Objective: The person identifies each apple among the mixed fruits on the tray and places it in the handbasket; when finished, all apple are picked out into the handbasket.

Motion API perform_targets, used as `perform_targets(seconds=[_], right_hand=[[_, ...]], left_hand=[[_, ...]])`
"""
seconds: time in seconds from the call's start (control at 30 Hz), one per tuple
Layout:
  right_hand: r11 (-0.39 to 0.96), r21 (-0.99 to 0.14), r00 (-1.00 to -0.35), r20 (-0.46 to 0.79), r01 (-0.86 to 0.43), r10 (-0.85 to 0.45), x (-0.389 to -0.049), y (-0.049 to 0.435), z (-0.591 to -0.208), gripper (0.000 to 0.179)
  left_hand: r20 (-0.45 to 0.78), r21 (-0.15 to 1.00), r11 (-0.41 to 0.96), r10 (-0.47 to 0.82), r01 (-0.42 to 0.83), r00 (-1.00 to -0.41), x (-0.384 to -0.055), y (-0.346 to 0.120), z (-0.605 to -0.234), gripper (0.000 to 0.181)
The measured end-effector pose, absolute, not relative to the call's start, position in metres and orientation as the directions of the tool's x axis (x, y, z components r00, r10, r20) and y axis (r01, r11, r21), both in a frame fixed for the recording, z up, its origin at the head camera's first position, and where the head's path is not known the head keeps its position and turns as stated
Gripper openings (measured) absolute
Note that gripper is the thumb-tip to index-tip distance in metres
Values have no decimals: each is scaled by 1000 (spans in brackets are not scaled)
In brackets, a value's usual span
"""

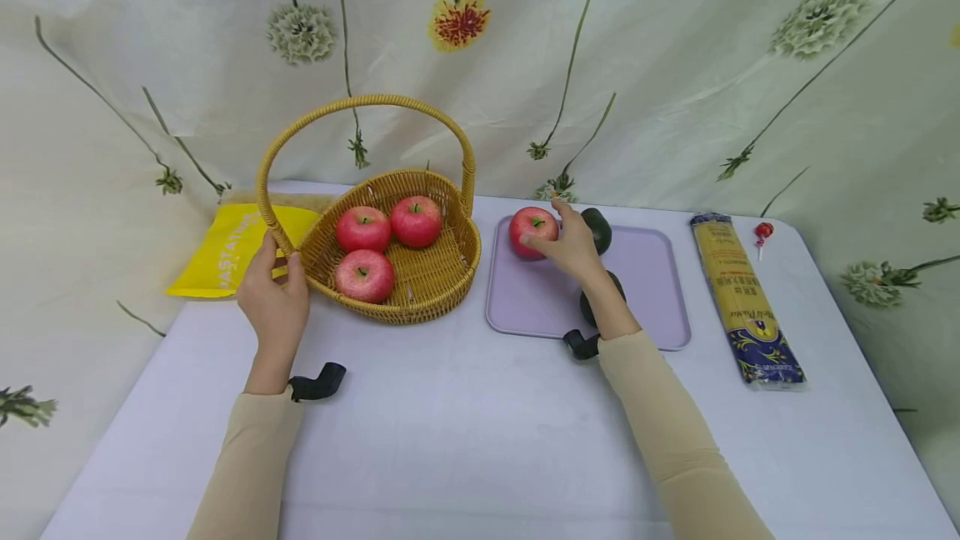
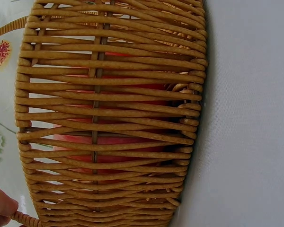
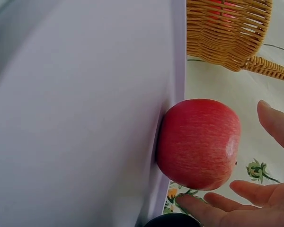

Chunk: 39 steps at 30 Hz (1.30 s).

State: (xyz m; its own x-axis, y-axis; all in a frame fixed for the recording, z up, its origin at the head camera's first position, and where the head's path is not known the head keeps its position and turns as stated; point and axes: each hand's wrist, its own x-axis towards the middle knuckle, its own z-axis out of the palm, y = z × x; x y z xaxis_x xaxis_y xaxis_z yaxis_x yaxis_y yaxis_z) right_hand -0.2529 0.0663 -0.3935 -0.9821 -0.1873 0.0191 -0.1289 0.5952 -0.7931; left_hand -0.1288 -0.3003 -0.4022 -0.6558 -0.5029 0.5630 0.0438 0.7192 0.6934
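My left hand [image 1: 273,298] grips the handle base of a woven basket [image 1: 450,277] at its left end. Inside the basket lie three red apples [image 1: 363,229]. On the right, my right hand [image 1: 576,247] reaches over a lilac tray [image 1: 645,286], its thumb and fingers spread about another red apple [image 1: 529,223]. The right wrist view shows a gap between that hand and the apple [image 3: 199,142], which rests on the tray by its rim. Two dark green fruits, seemingly avocados [image 1: 597,229], are on the tray; my right wrist partly covers the nearer one.
A yellow pasta bag [image 1: 217,261] lies behind the basket's left side. Right of the tray are a long pack of noodles [image 1: 746,298] and a red lollipop [image 1: 763,230]. A flowered cloth [image 1: 660,107] hangs behind the white table [image 1: 450,432].
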Motion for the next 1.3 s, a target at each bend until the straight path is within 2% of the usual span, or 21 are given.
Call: perform_targets(seconds=[0.57,1.3], right_hand=[[673,-732,-976,-56,-103,-210,-257,62,-403,83],[640,-761,-986,-8,-104,-169,-256,56,-411,81]], left_hand=[[559,697,716,-508,39,-656,-129,-300,-403,42],[537,707,707,-519,19,-666,-128,-300,-400,44]])
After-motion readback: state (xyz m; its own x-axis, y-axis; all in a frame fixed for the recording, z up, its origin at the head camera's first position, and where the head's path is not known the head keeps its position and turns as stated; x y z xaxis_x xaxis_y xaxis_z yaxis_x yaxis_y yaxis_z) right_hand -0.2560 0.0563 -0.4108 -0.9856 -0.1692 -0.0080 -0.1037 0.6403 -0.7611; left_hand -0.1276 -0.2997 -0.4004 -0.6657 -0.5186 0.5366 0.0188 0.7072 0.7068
